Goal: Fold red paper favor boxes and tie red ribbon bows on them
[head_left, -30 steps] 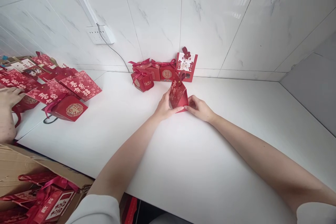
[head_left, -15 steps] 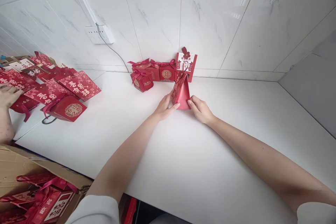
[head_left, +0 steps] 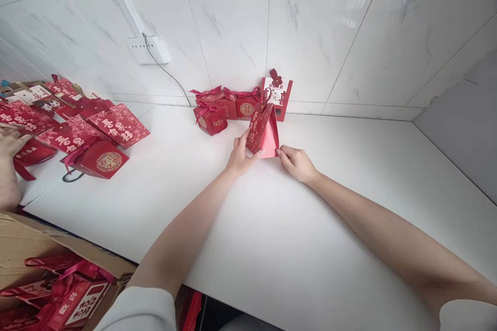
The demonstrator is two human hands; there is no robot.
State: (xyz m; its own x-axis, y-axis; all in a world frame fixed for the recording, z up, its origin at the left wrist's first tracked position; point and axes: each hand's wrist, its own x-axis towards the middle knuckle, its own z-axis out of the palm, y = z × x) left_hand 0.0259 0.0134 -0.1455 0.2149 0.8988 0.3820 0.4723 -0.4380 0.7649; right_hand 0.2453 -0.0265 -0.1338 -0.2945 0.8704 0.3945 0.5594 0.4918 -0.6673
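A red triangular paper box (head_left: 270, 137) stands on the white table with an open pink side facing me and a loop on top. My left hand (head_left: 241, 157) grips its left side, thumb at the lower front edge. At the lower right edge, my right hand (head_left: 297, 163) pinches the card between thumb and fingers. Just behind stands a red and white card box (head_left: 286, 94) with a flower on top. Several small red boxes with ribbons (head_left: 247, 106) sit together to the left, by the wall.
Many red gift boxes (head_left: 123, 126) lie on the left, where another person's hand (head_left: 11, 140) touches one. A cardboard carton (head_left: 93, 257) of red boxes stands at the lower left. A cable hangs from a wall socket (head_left: 148, 50).
The triangular box has turned slightly, showing more of its printed left side. My left hand has shifted a little left with it. The other person's hand has moved slightly on its box.
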